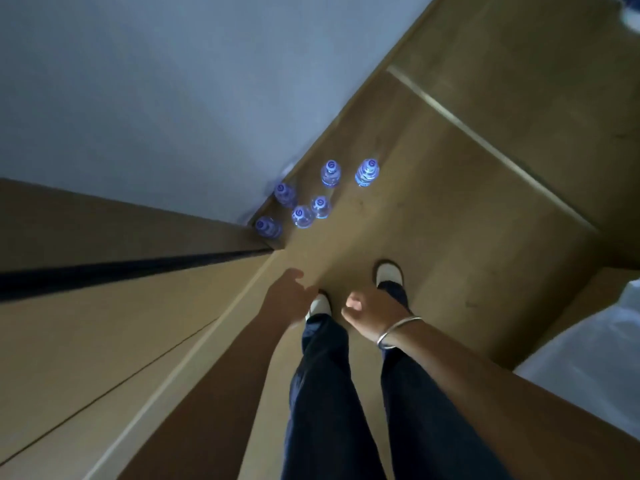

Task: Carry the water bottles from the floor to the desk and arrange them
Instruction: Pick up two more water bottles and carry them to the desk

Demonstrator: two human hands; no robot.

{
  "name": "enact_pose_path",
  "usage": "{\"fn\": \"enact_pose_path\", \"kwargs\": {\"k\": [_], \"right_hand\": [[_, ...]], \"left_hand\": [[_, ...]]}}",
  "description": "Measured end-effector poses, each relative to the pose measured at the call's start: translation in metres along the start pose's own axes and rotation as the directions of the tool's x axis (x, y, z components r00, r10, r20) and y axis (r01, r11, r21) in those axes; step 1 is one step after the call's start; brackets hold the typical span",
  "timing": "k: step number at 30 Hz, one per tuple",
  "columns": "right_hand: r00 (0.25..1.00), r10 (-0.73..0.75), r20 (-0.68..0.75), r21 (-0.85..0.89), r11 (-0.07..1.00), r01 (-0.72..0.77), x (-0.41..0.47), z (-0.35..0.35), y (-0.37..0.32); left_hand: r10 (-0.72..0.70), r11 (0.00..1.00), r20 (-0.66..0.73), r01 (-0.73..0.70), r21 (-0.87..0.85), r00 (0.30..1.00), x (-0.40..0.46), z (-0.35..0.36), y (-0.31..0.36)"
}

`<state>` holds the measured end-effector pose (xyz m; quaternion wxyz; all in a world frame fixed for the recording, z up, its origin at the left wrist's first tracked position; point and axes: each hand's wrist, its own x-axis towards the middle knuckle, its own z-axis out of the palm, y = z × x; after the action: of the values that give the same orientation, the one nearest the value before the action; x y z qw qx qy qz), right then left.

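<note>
While both arms reach down ahead of the person, neither hand holds anything. His or her left hand (289, 296) hangs over the near edge of the wooden floor (450, 188), the fingers loose and mostly straight with the thumb set a little apart; it touches nothing I can make out. Just to its right, the right hand (367, 311) has its fingers curled loosely inward toward the palm, empty, with a silver bangle (398, 332) round the wrist.

Six water bottles (330, 173) stand upright on the floor farther off, well apart from both hands. They cluster in the corner where the pale wall (156, 98) meets the wooden cabinet front (104, 323) on the left. Two stand farthest out, side by side; two more sit close together nearer in; the last two are tucked left, against the wall and the cabinet edge. All show white caps, and blur hides any label detail.

Below the hands are dark trouser legs (322, 393) and two white shoes (389, 273), the right foot set farther forward. At the far right edge lies something white (595, 358), too blurred to name.
</note>
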<state>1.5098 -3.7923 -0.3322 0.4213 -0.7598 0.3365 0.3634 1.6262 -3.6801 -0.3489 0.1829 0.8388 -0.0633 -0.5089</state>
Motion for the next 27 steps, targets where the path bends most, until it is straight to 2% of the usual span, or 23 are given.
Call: {"fn": "enact_pose_path", "kwargs": {"k": [2, 6, 9, 13, 18, 23, 27], "right_hand": [[0.999, 0.012, 0.046, -0.02, 1.0, -0.011, 0.029, 0.0, 0.014], [0.999, -0.025, 0.046, -0.073, 0.997, 0.029, 0.094, -0.013, 0.037], [0.999, 0.003, 0.048, -0.071, 0.998, 0.001, 0.151, -0.015, 0.054], [1.0, -0.01, -0.006, -0.063, 0.998, 0.009, 0.228, -0.007, 0.067], [0.994, -0.068, -0.082, -0.044, 0.997, 0.065, 0.323, 0.011, 0.072], [0.967, -0.149, -0.207, -0.04, 0.989, 0.144, 0.407, 0.016, 0.069], [0.957, -0.237, -0.165, -0.073, 0.971, 0.228, 0.46, 0.014, 0.067]], "left_hand": [[-0.028, 0.999, -0.022, 0.027, -0.031, 0.999, 0.035, 0.011, 0.002], [-0.067, 0.988, -0.072, 0.056, -0.141, 0.995, 0.109, 0.03, 0.008], [-0.125, 0.969, -0.105, 0.098, -0.229, 0.987, 0.165, 0.052, -0.005], [-0.15, 0.974, -0.173, 0.116, -0.193, 0.973, 0.231, 0.073, -0.032], [-0.122, 0.978, -0.301, 0.062, -0.201, 0.946, 0.322, 0.086, -0.066], [-0.102, 0.973, -0.362, 0.017, -0.231, 0.927, 0.39, 0.105, -0.094], [-0.058, 0.944, -0.408, -0.083, -0.32, 0.911, 0.414, 0.112, -0.103]]}}
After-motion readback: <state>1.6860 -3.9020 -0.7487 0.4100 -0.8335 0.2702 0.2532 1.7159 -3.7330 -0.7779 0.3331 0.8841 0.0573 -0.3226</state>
